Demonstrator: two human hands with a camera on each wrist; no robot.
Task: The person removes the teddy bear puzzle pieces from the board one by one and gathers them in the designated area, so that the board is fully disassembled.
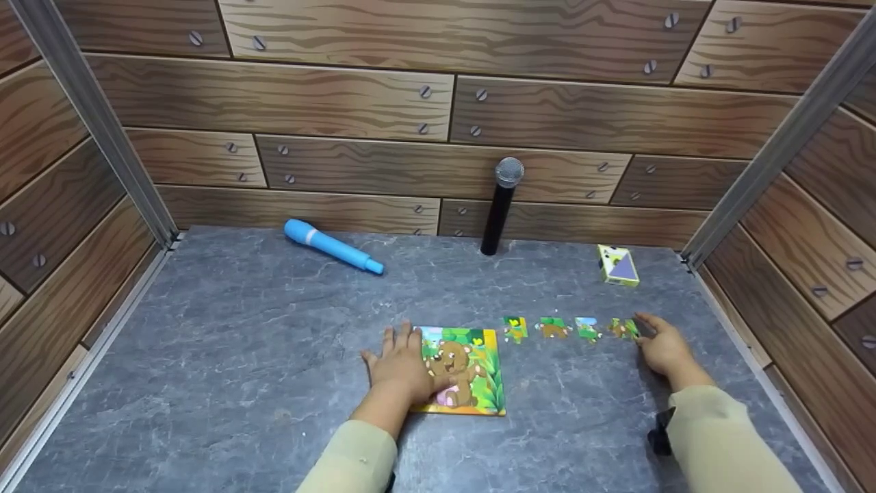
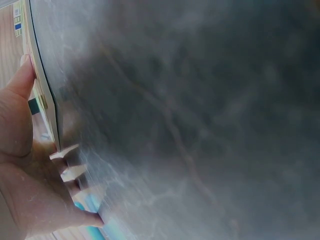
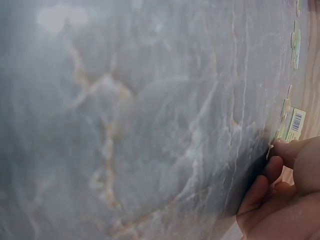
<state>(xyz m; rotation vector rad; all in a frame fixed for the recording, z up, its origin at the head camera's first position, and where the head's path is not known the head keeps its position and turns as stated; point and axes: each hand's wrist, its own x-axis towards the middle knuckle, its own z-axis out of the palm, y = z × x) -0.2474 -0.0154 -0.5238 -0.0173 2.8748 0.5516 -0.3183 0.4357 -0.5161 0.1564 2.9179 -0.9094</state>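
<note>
In the head view my left hand point(image 1: 400, 370) lies spread over the left side of a square bear picture puzzle point(image 1: 479, 370), thumb across the bear. The left wrist view has this hand point(image 2: 35, 175) beside the puzzle's edge point(image 2: 45, 100). My right hand point(image 1: 664, 349) is at the right end of a row of loose jigsaw pieces, its thumb and finger pinching the edge of the last piece point(image 1: 621, 329). In the right wrist view the right hand's point(image 3: 280, 185) other fingers are curled under. Left of that piece lie a blue-and-green piece point(image 1: 587, 329), a brown-and-green piece point(image 1: 553, 328) and a yellow-and-green piece point(image 1: 515, 330).
A blue toy microphone point(image 1: 335, 248) lies at the back left of the grey tabletop point(image 1: 260, 342). Behind the pieces a black microphone point(image 1: 499, 212) stands upright. At the back right is a small patterned box point(image 1: 618, 266). Wood-patterned walls point(image 1: 356, 164) enclose the back and sides.
</note>
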